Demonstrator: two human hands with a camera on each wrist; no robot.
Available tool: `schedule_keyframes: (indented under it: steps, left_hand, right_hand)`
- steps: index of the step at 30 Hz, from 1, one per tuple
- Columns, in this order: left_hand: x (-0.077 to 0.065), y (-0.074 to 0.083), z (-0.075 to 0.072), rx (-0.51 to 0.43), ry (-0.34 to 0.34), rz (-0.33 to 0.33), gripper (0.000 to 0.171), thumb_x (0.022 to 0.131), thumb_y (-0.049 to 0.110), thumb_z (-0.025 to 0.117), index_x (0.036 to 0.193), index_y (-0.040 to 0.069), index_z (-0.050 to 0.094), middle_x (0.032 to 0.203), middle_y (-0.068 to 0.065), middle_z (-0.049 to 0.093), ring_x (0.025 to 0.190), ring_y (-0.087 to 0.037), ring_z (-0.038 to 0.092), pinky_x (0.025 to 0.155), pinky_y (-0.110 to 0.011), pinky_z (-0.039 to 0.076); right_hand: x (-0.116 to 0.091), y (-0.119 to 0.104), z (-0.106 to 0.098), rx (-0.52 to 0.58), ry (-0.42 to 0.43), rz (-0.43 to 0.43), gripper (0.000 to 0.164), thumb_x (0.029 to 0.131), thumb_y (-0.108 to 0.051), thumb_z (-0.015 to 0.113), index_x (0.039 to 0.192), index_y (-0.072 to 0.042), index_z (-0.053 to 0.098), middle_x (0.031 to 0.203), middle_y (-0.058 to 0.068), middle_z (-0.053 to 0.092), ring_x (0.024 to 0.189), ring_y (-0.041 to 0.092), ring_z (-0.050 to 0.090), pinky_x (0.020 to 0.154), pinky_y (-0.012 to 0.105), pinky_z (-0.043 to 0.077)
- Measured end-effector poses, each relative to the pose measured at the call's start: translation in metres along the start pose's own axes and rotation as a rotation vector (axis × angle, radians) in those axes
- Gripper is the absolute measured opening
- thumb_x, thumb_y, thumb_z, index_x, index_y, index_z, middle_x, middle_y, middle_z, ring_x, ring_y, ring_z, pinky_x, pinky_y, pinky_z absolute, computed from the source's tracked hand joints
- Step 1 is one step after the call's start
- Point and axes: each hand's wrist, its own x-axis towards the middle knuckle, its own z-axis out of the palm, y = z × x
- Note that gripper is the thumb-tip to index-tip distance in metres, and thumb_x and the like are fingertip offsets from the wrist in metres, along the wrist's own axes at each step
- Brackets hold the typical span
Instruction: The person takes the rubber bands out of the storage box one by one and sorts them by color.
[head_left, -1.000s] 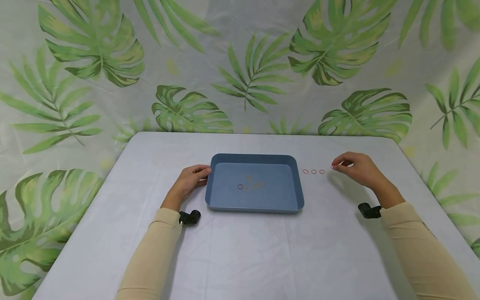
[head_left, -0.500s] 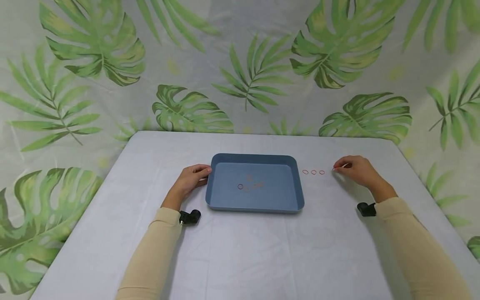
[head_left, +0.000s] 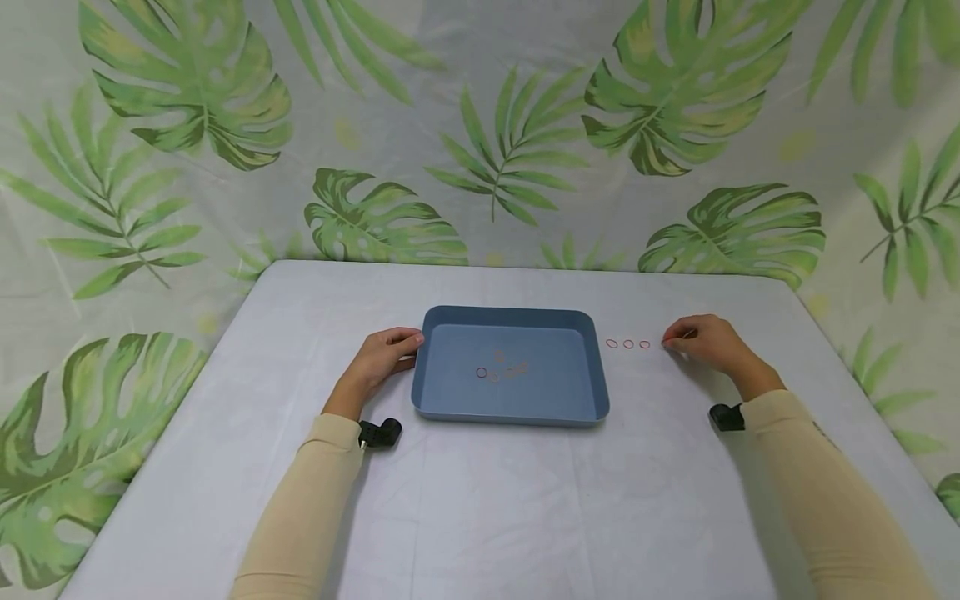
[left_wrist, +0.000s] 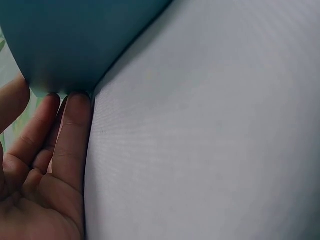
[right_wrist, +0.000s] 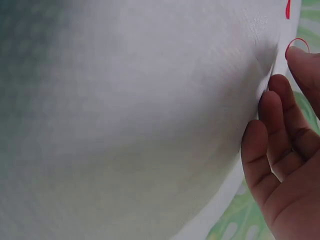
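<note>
Red ring is R of tray, past 3 more red rings, pinched in your R hand btwn thumb & fingertip. Your L hand, fingers nearly straight, touches tray's L side; other small bands lie in tray.

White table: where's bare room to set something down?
Free: the table strip behind the tray; the wide patch between tray and sleeves. Crowded: tray's left edge, by the left hand; its right side, with red rings and the right hand.
</note>
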Motion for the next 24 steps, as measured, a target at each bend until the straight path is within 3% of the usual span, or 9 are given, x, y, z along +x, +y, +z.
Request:
schedule_keyframes:
  steps: [24]
  left_hand:
    - [-0.007, 0.0013, -0.0013, 0.006, 0.002, -0.012, 0.042, 0.1, 0.023, 0.06, 0.136, 0.002, 0.057, 0.14, -0.017, 0.056, 0.122, -0.02, 0.057, 0.109, -0.036, 0.052]
  right_hand:
    - [-0.0086, -0.002, 0.005, -0.011, -0.022, 0.011, 0.017, 0.091, -0.017, 0.07, 0.098, -0.002, 0.075, 0.099, 0.017, 0.069, 0.089, 0.026, 0.06, 0.071, 0.028, 0.047]
